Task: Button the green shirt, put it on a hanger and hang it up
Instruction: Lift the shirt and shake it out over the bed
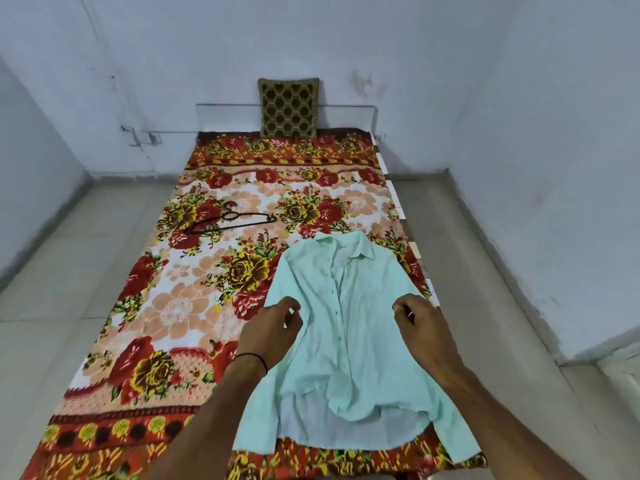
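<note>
Head view: green shirt [360, 341] on bedspread [166, 306]

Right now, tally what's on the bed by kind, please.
Pale green button-front shirt: 1
Thin black clothes hanger: 1
Brown honeycomb-patterned square cushion: 1
Total: 3

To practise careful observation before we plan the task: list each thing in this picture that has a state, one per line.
green shirt: spread front up on the bedsheet, collar open, not on a hanger
hanger: lying flat, empty, apart from the shirt
cushion: propped upright against the wall
left hand: over the shirt, fingers loosely curled, gripping nothing
right hand: likewise, on the shirt's other side
</note>
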